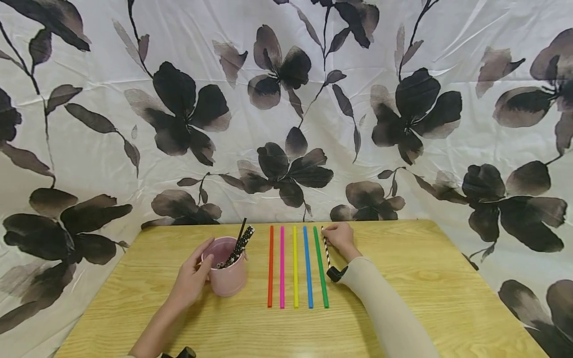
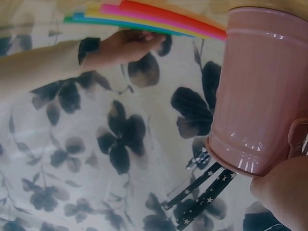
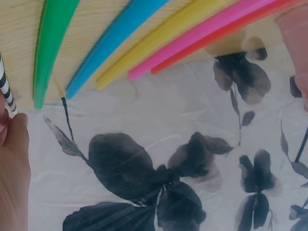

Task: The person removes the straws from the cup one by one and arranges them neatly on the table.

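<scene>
My left hand holds a pink metal mug on the left of the table, thumb and fingers around its side near the rim. Inside the mug lean several black patterned straws, some with white stars in the left wrist view. Toward the table's far edge, my right hand pinches the upper end of a black-and-white striped straw. That striped straw lies just right of a green straw, roughly in line with it. In the right wrist view, thumb and fingertips meet at the striped straw's end.
Left of the green straw, a blue straw, a yellow straw, a pink straw and a red straw lie side by side, spaced apart. A flowered cloth hangs behind the wooden table.
</scene>
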`<state>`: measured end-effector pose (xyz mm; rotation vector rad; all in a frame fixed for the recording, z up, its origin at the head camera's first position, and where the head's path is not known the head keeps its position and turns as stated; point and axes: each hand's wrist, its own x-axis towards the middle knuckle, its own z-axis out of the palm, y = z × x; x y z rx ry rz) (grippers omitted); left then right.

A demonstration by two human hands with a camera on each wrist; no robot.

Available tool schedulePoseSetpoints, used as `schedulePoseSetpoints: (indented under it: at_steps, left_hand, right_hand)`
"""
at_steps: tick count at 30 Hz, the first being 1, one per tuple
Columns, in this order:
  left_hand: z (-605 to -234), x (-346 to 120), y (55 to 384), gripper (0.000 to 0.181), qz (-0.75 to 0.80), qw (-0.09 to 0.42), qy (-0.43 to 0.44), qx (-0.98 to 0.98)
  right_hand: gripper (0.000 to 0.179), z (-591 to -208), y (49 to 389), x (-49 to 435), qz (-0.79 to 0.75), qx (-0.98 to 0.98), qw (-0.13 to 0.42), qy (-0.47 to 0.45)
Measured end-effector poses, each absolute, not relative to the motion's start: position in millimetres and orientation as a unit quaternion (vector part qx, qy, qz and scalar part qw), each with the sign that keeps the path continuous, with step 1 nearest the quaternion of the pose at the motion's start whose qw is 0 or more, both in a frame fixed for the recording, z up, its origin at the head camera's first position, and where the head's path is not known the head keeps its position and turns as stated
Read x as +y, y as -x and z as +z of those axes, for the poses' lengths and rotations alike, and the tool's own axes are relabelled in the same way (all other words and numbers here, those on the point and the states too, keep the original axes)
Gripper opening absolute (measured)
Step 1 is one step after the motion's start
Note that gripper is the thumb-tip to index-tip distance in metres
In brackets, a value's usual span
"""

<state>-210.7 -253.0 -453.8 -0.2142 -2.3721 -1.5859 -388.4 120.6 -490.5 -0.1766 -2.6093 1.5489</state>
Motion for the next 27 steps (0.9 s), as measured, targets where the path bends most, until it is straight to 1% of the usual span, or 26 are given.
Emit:
schedulePoseSetpoints:
  at_steps: [4,7,10,13,19,23,27]
  left_hand:
    - [-454,-253,210,0.043,-0.550,0.135,0.078,-0.821]
    - [-448,-250,206,0.042,-0.551,0.128,0.075,-0.821]
    - [-447,-250,206,0.042,-0.550,0.130,0.076,-0.821]
    - [-454,-254,211,0.042,-0.548,0.139,0.078,-0.821]
    - [-454,-254,213,0.040,-0.554,0.151,0.080,-0.815]
    - [-455,-254,213,0.041,-0.553,0.144,0.076,-0.817]
    - [-456,-254,212,0.041,-0.554,0.140,0.073,-0.818]
  right_hand:
    - [0.013,-489,387,119,0.537,-0.840,0.054,0.065]
    - [0.013,-484,385,115,0.564,-0.823,0.058,0.046]
    - [0.015,-469,378,103,0.594,-0.803,0.053,0.017]
    - [0.017,-446,365,85,0.618,-0.785,0.049,-0.012]
    - [0.018,-407,336,47,0.634,-0.766,0.041,-0.096]
    - [0.015,-395,316,25,0.637,-0.756,0.021,-0.148]
    - [0.012,-392,300,5,0.644,-0.741,0.004,-0.190]
